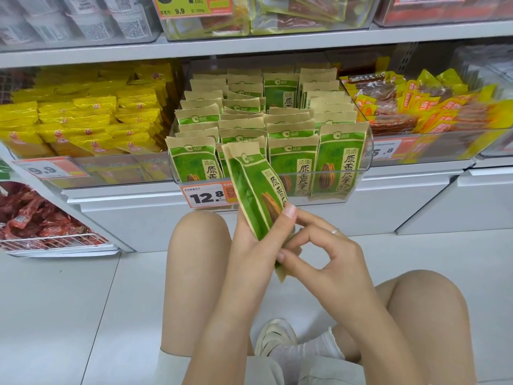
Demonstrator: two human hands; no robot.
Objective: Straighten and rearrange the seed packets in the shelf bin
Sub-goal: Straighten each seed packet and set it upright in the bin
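A clear plastic shelf bin [367, 151] holds several upright green and tan seed packets [294, 162] in rows. In front of the bin, below its front wall, my left hand [255, 245] grips a seed packet [254, 195] that tilts up and to the left; a second packet seems tucked behind it. My right hand [319, 251] pinches the lower end of that packet between thumb and fingers. A ring shows on one right finger.
A bin of yellow packets [91, 120] stands left of the seed bin, and a bin of yellow and red packets [427, 109] stands right. A price tag [206, 195] reading 12.8 hangs below. Red packets [36, 218] fill a low rack at left. My knees are below.
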